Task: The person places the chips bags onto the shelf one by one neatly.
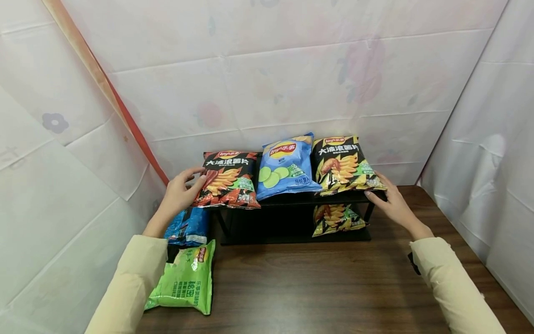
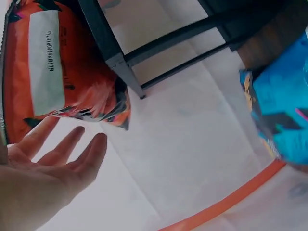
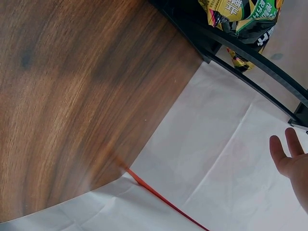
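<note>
My left hand [image 1: 182,191] is at the left side of a red-and-black chip bag [image 1: 227,180] on the upper level of a black two-tier rack [image 1: 288,199]. In the left wrist view its loosely extended fingers [image 2: 94,149] are beside the bag's lower edge, with one fingertip at the bag. My right hand [image 1: 392,204] is at the rack's right end, by the corner of a yellow-and-black chip bag [image 1: 344,164]; whether it touches the bag or the rack is unclear. Between these two bags leans a blue chip bag [image 1: 288,167].
Another yellow-and-black bag [image 1: 335,220] lies on the lower tier at the right. Left of the rack, a darker blue bag [image 1: 193,227] and a green bag [image 1: 183,283] lie on the wooden table [image 1: 292,287]. Pale cloth walls [image 1: 271,93] stand behind and at both sides.
</note>
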Demonstrator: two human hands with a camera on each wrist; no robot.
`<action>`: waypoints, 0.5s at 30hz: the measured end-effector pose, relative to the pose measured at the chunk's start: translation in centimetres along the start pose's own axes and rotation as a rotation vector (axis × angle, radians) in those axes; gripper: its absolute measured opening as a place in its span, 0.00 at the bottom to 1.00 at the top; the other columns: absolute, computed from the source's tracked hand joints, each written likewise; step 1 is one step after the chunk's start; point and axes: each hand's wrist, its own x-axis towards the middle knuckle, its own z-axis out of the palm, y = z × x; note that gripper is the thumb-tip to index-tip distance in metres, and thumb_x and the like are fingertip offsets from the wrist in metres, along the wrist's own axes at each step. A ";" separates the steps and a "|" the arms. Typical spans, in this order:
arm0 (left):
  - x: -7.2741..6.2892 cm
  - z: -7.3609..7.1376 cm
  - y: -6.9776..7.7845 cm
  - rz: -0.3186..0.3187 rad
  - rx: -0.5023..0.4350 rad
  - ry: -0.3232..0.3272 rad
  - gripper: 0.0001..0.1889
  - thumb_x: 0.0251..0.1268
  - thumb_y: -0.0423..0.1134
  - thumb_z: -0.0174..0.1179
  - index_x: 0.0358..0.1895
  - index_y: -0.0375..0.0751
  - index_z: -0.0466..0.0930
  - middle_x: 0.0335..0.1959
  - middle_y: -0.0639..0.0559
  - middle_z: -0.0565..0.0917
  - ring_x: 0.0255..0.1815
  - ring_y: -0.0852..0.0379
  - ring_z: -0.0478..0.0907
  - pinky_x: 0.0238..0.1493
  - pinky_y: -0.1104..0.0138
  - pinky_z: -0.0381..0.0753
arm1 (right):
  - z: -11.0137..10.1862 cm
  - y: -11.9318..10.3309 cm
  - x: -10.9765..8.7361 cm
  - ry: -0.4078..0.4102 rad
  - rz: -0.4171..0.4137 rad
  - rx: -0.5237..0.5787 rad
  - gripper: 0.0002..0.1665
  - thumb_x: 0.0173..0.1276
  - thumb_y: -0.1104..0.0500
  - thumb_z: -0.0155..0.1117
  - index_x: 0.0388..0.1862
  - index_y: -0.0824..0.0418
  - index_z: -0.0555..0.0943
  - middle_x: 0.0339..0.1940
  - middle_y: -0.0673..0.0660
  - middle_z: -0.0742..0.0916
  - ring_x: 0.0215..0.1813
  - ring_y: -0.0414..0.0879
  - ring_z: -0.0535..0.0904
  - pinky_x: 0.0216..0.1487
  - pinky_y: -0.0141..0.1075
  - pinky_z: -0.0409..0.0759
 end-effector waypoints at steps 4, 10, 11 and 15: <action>-1.0 -0.1 0.5 0.111 0.082 0.016 0.24 0.66 0.48 0.51 0.61 0.39 0.69 0.63 0.37 0.68 0.64 0.38 0.63 0.55 0.41 0.68 | -0.1 -0.1 0.0 0.003 -0.003 -0.007 0.42 0.69 0.46 0.50 0.75 0.48 0.42 0.73 0.67 0.49 0.70 0.70 0.44 0.57 0.70 0.52; -2.0 0.0 0.9 0.145 0.175 -0.165 0.40 0.56 0.55 0.60 0.70 0.45 0.56 0.71 0.37 0.53 0.70 0.35 0.52 0.61 0.37 0.56 | -0.1 -0.1 0.0 0.004 -0.004 -0.007 0.42 0.69 0.46 0.50 0.75 0.48 0.41 0.73 0.67 0.49 0.70 0.70 0.44 0.57 0.70 0.52; -2.0 0.1 0.9 0.144 0.181 -0.181 0.42 0.55 0.55 0.61 0.71 0.46 0.54 0.72 0.37 0.51 0.70 0.35 0.51 0.61 0.37 0.55 | -0.1 -0.1 0.0 0.004 -0.004 -0.005 0.42 0.69 0.46 0.50 0.75 0.48 0.41 0.73 0.67 0.49 0.70 0.70 0.44 0.57 0.70 0.51; -1.9 0.4 0.8 0.130 0.185 -0.187 0.43 0.54 0.56 0.61 0.71 0.49 0.53 0.72 0.38 0.49 0.70 0.35 0.50 0.61 0.37 0.56 | 0.0 0.0 0.0 0.003 -0.005 0.005 0.42 0.69 0.46 0.50 0.75 0.47 0.42 0.73 0.67 0.49 0.71 0.70 0.43 0.57 0.71 0.51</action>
